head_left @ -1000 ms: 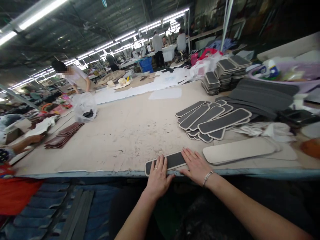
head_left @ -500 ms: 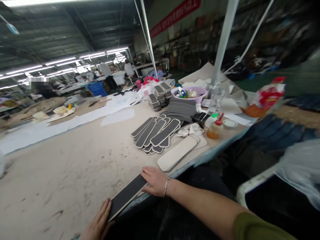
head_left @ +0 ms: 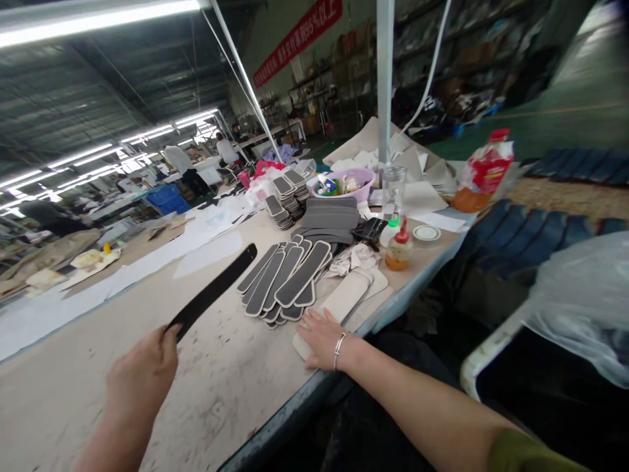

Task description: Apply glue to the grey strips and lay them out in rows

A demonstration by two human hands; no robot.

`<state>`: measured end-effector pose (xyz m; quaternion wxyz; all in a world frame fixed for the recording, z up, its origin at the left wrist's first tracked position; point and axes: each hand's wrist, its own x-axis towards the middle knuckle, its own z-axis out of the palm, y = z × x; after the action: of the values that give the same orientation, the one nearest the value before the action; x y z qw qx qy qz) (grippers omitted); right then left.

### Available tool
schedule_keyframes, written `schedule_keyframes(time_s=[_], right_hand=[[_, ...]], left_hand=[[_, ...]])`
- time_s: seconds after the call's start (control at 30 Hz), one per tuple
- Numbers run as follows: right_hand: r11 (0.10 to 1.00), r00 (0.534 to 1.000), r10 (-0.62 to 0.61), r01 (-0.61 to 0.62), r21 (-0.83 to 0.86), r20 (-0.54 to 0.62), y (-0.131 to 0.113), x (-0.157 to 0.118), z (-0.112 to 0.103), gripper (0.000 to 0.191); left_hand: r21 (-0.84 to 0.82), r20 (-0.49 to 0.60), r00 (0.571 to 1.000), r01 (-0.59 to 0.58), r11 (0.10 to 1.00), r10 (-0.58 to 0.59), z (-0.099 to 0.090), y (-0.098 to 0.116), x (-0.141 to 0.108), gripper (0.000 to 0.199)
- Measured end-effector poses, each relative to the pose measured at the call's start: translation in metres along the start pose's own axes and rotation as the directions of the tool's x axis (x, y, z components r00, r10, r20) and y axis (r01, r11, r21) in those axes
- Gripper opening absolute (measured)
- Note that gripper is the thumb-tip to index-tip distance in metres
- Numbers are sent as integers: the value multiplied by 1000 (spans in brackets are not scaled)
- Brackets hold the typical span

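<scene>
My left hand [head_left: 147,367] is closed on one end of a long dark strip [head_left: 213,292] with rounded ends, held up at a slant over the table. Fingers spread, my right hand [head_left: 322,337] lies flat on the near end of a stack of cream strips [head_left: 344,295] by the table edge; a bracelet circles the wrist. Just beyond it is a fanned pile of dark grey strips with cream borders [head_left: 285,278]. Behind that pile lie plain grey pieces [head_left: 330,216] and neat stacks of bordered strips [head_left: 285,196].
To the right stand a small glue bottle with a red cap [head_left: 398,248], a glass jar [head_left: 393,190] and a large jug of amber liquid [head_left: 484,174]. A purple basin [head_left: 361,187] sits behind. A metal post [head_left: 384,85] rises at the back; a chair frame [head_left: 491,341] stands right.
The strip that lay under both hands at the table edge is now lifted in my left hand. My right hand has moved onto the cream stack. The view has shifted.
</scene>
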<state>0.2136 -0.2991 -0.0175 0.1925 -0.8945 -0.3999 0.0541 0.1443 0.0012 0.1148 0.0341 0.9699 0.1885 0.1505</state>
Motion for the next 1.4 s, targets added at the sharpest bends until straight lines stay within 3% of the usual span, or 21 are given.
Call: schedule_keyframes(time_s=[0.13,0.27,0.37,0.47,0.53,0.7,0.83,0.97,1.07,1.2,1.3,1.4], right_hand=[[1000,1000,6,-7,23,26,14,2,0,94],[998,1000,-15,15,56,-11,28,7,-2,100],[995,997,-50,54,78,-58,31,9,-2,100],[993,991,-85,93,77,-104,30,11,-4,102],[990,987,-120,127,65,-107,27,12,-6,105],[992,988,-124,125,9,-90,13,9,-12,101],[988,981,-154,151,-29,-114,8,4,-12,88],[960,953,-274,263,-97,-130,2,8,2,76],[914,914,-396,384,-135,-83,-15,10,28,61],[856,869,-496,487,-174,-9,-38,9,74,49],[829,840,-542,527,-185,-34,-42,13,101,53],[818,816,-571,557,-146,-87,-32,22,115,59]], left_hand=[[148,47,996,-87,985,81,40,80,39,55],[-71,114,972,-198,978,206,90,126,22,75],[-293,258,943,-129,947,208,114,138,-13,57],[-376,404,892,-39,926,202,126,140,-44,44],[-390,404,899,0,921,171,130,140,-57,37],[-530,267,963,116,840,35,130,132,-73,17],[-572,274,961,191,797,-34,116,96,-84,18],[-552,265,947,303,777,-181,97,19,-101,22],[-490,241,920,390,780,-309,88,-37,-123,19],[-372,149,882,469,801,-447,80,-79,-157,14],[-284,34,868,484,828,-495,68,-106,-185,24],[-182,-47,830,540,822,-556,45,-144,-235,25]])
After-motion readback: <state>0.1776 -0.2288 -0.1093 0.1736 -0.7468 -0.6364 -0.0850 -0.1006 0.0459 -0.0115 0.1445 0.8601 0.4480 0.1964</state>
